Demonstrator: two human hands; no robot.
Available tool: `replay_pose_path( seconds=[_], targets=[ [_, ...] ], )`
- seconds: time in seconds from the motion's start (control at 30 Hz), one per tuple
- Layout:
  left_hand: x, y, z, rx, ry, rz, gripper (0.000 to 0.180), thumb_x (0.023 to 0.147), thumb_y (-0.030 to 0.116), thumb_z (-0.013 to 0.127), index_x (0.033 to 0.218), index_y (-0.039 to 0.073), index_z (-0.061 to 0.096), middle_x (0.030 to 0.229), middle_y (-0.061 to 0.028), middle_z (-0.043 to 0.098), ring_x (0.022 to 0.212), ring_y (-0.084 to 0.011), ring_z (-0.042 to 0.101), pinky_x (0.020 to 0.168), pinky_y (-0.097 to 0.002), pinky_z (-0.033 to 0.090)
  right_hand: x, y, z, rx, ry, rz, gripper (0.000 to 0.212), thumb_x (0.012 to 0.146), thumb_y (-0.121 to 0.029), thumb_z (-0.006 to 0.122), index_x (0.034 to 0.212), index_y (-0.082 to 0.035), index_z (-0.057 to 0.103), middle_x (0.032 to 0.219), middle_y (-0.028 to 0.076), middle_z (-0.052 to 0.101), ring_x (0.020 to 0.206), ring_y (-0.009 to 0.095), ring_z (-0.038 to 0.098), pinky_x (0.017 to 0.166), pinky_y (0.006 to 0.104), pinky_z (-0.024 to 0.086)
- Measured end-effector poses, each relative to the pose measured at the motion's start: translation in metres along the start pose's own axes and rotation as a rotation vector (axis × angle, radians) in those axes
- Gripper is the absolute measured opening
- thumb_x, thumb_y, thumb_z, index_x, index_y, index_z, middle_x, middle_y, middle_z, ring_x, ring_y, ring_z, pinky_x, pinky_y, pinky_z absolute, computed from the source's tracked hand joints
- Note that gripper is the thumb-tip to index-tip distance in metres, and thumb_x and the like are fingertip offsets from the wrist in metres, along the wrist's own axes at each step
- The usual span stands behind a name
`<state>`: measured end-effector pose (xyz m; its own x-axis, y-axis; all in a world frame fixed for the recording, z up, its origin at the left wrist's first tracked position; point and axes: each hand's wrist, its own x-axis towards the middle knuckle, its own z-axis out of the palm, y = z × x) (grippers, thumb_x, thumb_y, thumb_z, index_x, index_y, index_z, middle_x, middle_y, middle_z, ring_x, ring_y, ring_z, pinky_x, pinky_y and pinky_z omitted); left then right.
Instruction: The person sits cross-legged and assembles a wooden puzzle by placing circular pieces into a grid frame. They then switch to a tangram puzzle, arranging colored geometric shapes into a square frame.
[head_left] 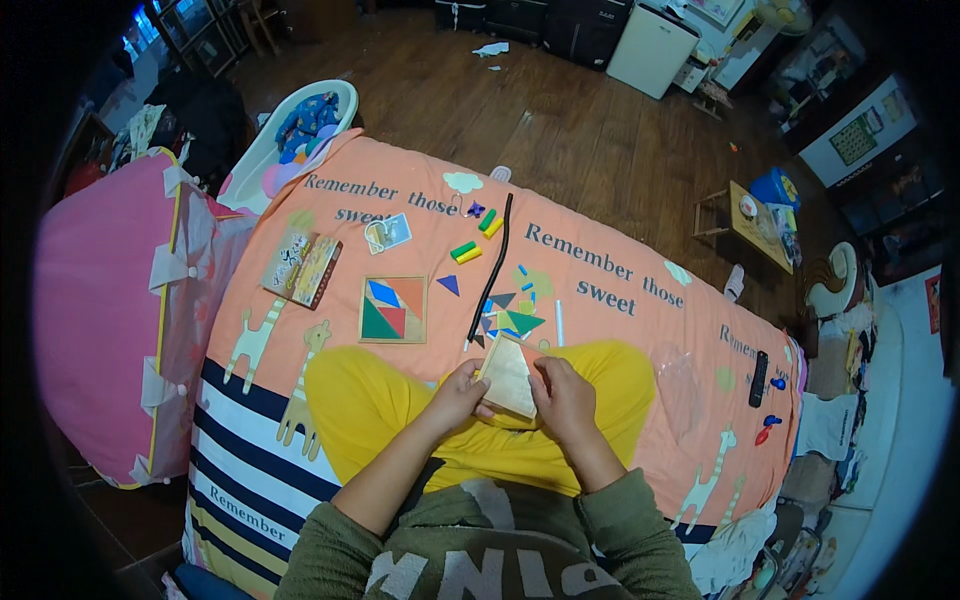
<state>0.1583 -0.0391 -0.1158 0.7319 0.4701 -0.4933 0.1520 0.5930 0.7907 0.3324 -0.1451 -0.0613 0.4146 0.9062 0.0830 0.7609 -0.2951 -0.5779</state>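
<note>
Wood fills both our grips: our left hand (460, 395) pinches the left edge of a shallow tray (512, 382), and our right hand (566, 395) is closed on its right side. The tray is over our crossed legs (368, 400), at six o'clock from loose coloured pieces (524, 323). From it, a square frame (393, 340) of flat shapes lies at ten o'clock, a printed box (302, 268) farther out that way, a black strip (499, 258) at twelve and a remote (759, 380) at three.
</note>
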Motion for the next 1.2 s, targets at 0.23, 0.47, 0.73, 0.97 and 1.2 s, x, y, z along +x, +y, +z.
replay_pose_path(
  seconds=[0.23,0.47,0.73,0.97,1.2],
  targets=[
    [0.002,-0.002,0.003,-0.026,0.023,-0.023,0.030,0.100,0.011,0.047,0.128,0.004,0.043,0.106,-0.0086,0.062,0.081,-0.0152,0.067,0.064,-0.0267,0.059,0.002,0.016,0.016,0.780,0.022,0.345,0.029,0.089,-0.012,0.055,0.116,-0.002,0.056,0.091,0.008,0.061,0.077,0.022,0.060,0.069,0.0338,0.051],
    [0.007,-0.003,0.002,-0.058,0.042,-0.048,0.028,0.099,0.011,0.047,0.127,0.004,0.043,0.106,-0.0095,0.062,0.082,-0.0154,0.067,0.065,-0.0270,0.059,0.018,0.017,-0.014,1.812,-0.230,0.684,0.049,0.078,0.000,0.043,0.126,0.004,0.050,0.105,0.014,0.057,0.092,0.025,0.059,0.078,0.0351,0.052],
    [0.006,0.001,0.002,-0.104,0.031,-0.038,0.029,0.099,0.010,0.047,0.126,0.004,0.043,0.106,-0.0098,0.063,0.083,-0.0166,0.068,0.066,-0.0265,0.059,0.017,-0.004,-0.020,1.663,-0.211,0.685,0.051,0.079,0.011,0.039,0.129,0.004,0.044,0.112,0.022,0.057,0.097,0.032,0.063,0.086,0.0437,0.056],
    [0.008,-0.001,0.000,-0.092,-0.005,-0.030,0.029,0.100,0.011,0.047,0.127,0.005,0.042,0.111,-0.0101,0.062,0.091,-0.0176,0.067,0.068,-0.0276,0.059,0.011,-0.010,-0.005,1.156,-0.223,0.561,0.031,0.092,0.002,0.050,0.123,0.003,0.049,0.100,0.017,0.066,0.083,0.026,0.067,0.071,0.0314,0.056],
    [0.006,0.000,0.000,-0.172,-0.055,-0.055,0.035,0.101,0.016,0.049,0.134,0.008,0.043,0.117,-0.0079,0.062,0.093,-0.0165,0.066,0.075,-0.0299,0.058,0.009,-0.044,0.007,0.038,0.027,-0.192,0.036,0.084,-0.003,0.066,0.118,0.003,0.058,0.112,0.019,0.063,0.101,0.035,0.061,0.087,0.0415,0.049]
  ],
)
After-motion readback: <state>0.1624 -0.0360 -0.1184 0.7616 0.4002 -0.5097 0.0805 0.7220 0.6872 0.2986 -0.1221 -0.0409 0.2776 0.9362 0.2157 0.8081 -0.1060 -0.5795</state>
